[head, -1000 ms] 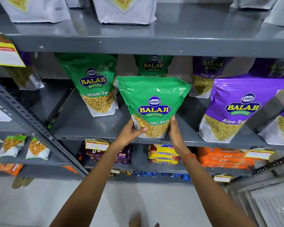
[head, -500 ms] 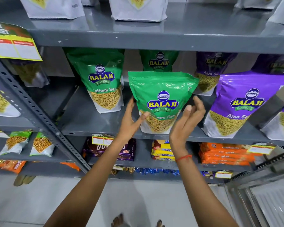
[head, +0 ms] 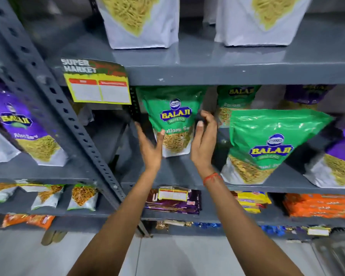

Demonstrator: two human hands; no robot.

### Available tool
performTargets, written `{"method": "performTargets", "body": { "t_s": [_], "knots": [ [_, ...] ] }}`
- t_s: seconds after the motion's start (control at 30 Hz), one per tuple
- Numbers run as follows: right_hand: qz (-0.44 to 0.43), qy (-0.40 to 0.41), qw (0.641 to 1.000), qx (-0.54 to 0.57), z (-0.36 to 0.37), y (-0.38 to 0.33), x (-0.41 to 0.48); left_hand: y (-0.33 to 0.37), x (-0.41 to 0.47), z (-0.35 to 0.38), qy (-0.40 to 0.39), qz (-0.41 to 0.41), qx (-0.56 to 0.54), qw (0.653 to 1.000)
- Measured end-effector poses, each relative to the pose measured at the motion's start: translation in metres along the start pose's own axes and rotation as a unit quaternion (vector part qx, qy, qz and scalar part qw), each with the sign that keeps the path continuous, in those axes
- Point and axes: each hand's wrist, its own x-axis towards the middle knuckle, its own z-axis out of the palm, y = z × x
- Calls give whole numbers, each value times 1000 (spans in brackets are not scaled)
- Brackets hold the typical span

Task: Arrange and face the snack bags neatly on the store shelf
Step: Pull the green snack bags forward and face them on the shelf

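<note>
A green Balaji snack bag [head: 173, 116] stands upright, facing forward, set back on the grey middle shelf [head: 177, 176]. My left hand [head: 149, 148] is open at its lower left edge, thumb touching the front. My right hand [head: 204, 140] is on its right edge, fingers curled around it. A second green bag [head: 271, 144] stands alone at the shelf front on the right. A third green bag [head: 237, 96] is behind it, partly hidden.
Purple Balaji bags stand at the far right [head: 343, 156] and on the neighbouring left rack [head: 14, 124]. A slanted perforated post [head: 68, 116] and a yellow price tag [head: 98, 86] sit left of my hands. White bags [head: 143, 32] fill the top shelf; small packets lie below.
Both hands have let go of the front green bag and moved up and left to the rear green bag. The camera has swung left and closer to the shelf.
</note>
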Motion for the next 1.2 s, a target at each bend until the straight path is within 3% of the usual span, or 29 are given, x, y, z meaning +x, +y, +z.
{"method": "performTargets", "body": {
  "t_s": [0.07,0.13,0.2,0.3,0.47,0.77,1.2],
  "knots": [
    [139,-48,989,-13,13,27,6,-22,18,-3,-98,-65,-8,993],
    [281,-113,953,2,18,51,8,-33,30,-3,-172,-128,-11,977],
    [347,-189,917,55,20,77,5,-38,37,-5,-209,-161,-19,964],
    [362,-221,904,47,15,90,-8,-36,37,-11,-234,-178,-46,955],
    [326,-215,919,46,-1,60,-28,-40,20,-26,-230,-220,-63,946],
    [333,-204,917,82,-28,34,-93,-33,-52,-62,-216,-208,-70,951],
    [329,-203,919,78,-32,22,-90,-22,-61,-67,-213,-204,-70,953]
  ]
}}
